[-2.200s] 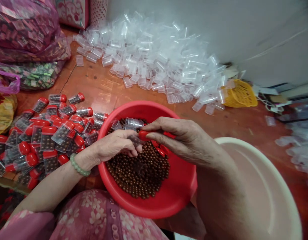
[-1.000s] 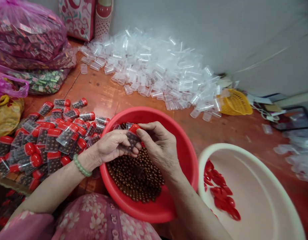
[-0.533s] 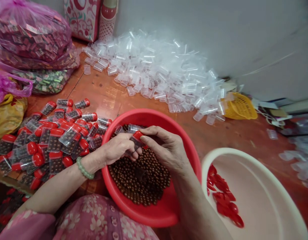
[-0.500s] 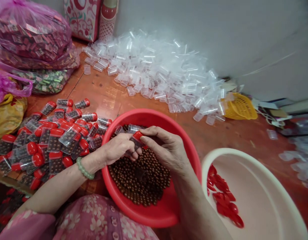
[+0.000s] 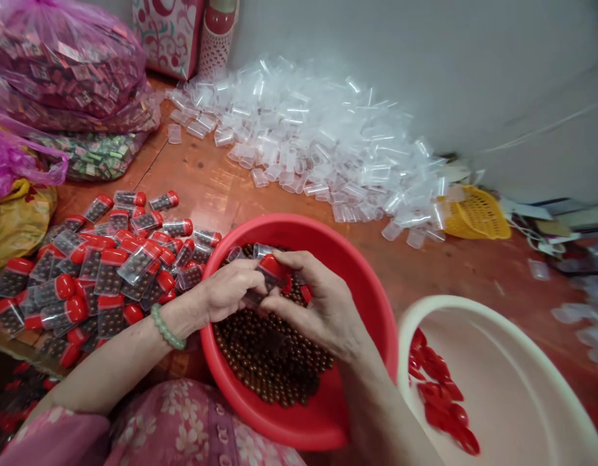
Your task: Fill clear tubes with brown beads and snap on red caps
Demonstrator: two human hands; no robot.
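Over a red basin (image 5: 371,298) of brown beads (image 5: 274,362), both my hands meet around a small clear container with a red cap (image 5: 270,264). My left hand (image 5: 233,288), a green bead bracelet on its wrist, is closed round the container's body. My right hand (image 5: 323,301) has its fingers on the capped end, thumb below. More red pieces show beneath the right fingers, partly hidden. Clear empty containers (image 5: 264,250) lie in the basin just behind my hands.
Filled red-capped containers (image 5: 112,272) are heaped at left. A large pile of clear containers (image 5: 309,142) lies along the wall. A cream tub (image 5: 512,362) with red caps (image 5: 439,395) stands at right, a yellow basket (image 5: 478,213) behind it. Plastic bags (image 5: 70,77) sit back left.
My right thumb has moved down from the red cap to the lower part of the container. The whole view has shifted slightly. Both hands stay on the container.
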